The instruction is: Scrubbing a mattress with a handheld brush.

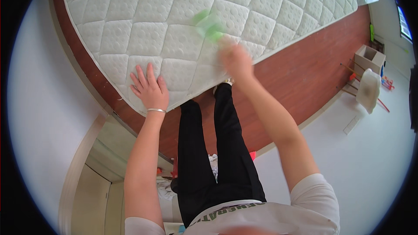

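A white quilted mattress (pixel 146 39) fills the upper part of the view. Flat on its near left corner rests my left hand (pixel 151 88), fingers spread and holding nothing, with a silvery bangle at the wrist. My right hand (pixel 236 60) is closed over the mattress near its front edge, smeared by motion. Out of its fist extends a green hand-held tool (pixel 208 26) with a paler middle, at or just over the quilted surface. Blur hides its exact kind and whether it touches the fabric.
Reddish-brown wood floor (pixel 296 74) runs along the mattress's front edge, where my feet stand. A white-seated chair (pixel 368 90) and an open beige box (pixel 369 57) are at the right by the white wall. Behind my legs lie crumpled white cloths (pixel 165 187). A pale doorway frame (pixel 80 161) is at lower left.
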Demonstrator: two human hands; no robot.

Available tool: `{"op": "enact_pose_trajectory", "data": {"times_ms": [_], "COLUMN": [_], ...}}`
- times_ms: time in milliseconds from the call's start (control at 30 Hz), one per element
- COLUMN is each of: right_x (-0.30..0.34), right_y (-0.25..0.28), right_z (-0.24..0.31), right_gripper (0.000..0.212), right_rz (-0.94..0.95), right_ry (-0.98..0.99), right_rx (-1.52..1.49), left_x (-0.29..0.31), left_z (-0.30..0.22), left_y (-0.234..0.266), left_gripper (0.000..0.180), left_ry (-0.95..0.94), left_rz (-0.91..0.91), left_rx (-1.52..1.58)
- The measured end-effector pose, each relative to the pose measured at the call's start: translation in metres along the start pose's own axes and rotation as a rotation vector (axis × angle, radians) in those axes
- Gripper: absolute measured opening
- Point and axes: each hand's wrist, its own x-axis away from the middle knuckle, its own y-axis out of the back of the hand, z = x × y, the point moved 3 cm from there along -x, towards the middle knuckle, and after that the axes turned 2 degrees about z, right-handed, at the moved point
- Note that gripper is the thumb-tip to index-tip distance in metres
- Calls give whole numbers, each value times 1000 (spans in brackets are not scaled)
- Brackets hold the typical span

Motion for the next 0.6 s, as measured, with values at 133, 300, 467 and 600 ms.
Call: {"op": "enact_pose_trajectory", "data": {"times_ms": [133,300,467,600], "right_x": [-29,-4,-41,-156], "right_y": [11,-1,17,69], "right_z": [5,52,43,-20], "right_gripper": [31,47,57,51], "right_rz": [-160,284,316,-517], "right_ry": [-75,280,685,292], "right_rx": [-65,-132,-267,71], "left_x": [-23,-40,-60,-95], "left_z": [-48,-117,-128,-99], "left_y": [0,9,16,30], "left_gripper": [50,34,33,27], "left_ry": [170,130,648,661], "left_rz": [-227,-126,101,-59], "left_rx": [100,596,1144,1035]}}
